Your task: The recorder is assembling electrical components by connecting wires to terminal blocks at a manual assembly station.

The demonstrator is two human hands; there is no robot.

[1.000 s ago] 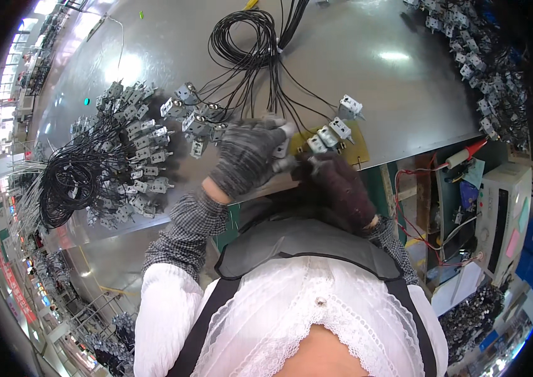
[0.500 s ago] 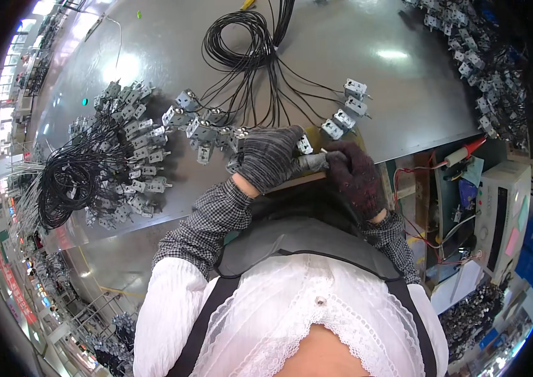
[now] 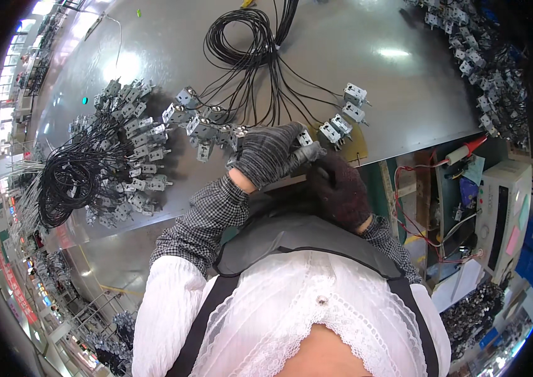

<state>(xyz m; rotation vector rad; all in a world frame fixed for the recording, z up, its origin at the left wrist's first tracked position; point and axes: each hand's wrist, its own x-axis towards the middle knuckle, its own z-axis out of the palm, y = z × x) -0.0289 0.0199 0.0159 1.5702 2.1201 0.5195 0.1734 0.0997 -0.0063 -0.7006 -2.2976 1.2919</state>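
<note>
My left hand [image 3: 268, 156], in a grey striped glove, is closed round a small silvery metal block [image 3: 304, 137] on a black cable, which shows past its fingertips. A grey covering wraps the thumb. Just right of that thumb, my right hand [image 3: 343, 191] in a dark maroon glove has its fingers curled in; its fingertips are blurred and what they hold is hidden. Cabled metal blocks [image 3: 201, 128] lie left of my left hand, and several more [image 3: 335, 129] sit to its right. Their black cables [image 3: 241, 47] run up to a coil on the metal table [image 3: 398, 94].
A big pile of cabled metal blocks [image 3: 147, 154] lies at the left, with coiled black cable [image 3: 68, 188]. More blocks [image 3: 467, 56] heap at the far right. Past the table's edge stand a pale instrument box [image 3: 499, 210] and a red-tipped probe [image 3: 464, 152] on red wire.
My right hand has moved a little left and down, toward my body. The small white tip seen between the hands is out of sight. The blocks on the right have shifted slightly.
</note>
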